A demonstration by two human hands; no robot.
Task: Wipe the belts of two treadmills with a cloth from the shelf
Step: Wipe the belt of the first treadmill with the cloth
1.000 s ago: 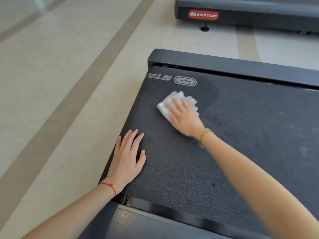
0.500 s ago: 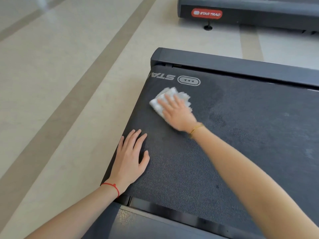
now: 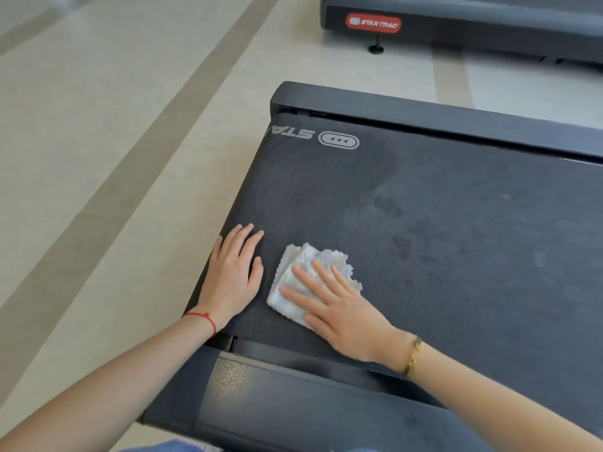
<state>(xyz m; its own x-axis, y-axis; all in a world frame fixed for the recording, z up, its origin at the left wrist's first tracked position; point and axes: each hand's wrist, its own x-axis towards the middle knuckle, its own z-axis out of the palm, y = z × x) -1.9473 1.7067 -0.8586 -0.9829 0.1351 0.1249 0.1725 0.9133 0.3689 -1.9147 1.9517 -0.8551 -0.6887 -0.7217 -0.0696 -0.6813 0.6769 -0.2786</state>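
A gym is shown: 2 treadmills are seen on a pale striped floor [image 3: 114, 158], a near belt [image 3: 456, 239] and a far one [image 3: 473, 17] badged Star Trac [image 3: 373, 23].

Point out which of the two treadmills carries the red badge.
The far treadmill at the top of the view; its end panel bears a red Star Trac badge. The near treadmill, being wiped, has only grey belt lettering.

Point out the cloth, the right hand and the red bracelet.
cloth [image 3: 305, 261]: head view, bare upper fold.
right hand [image 3: 346, 316]: head view, back of hand.
red bracelet [image 3: 208, 321]: head view, cord on left wrist.
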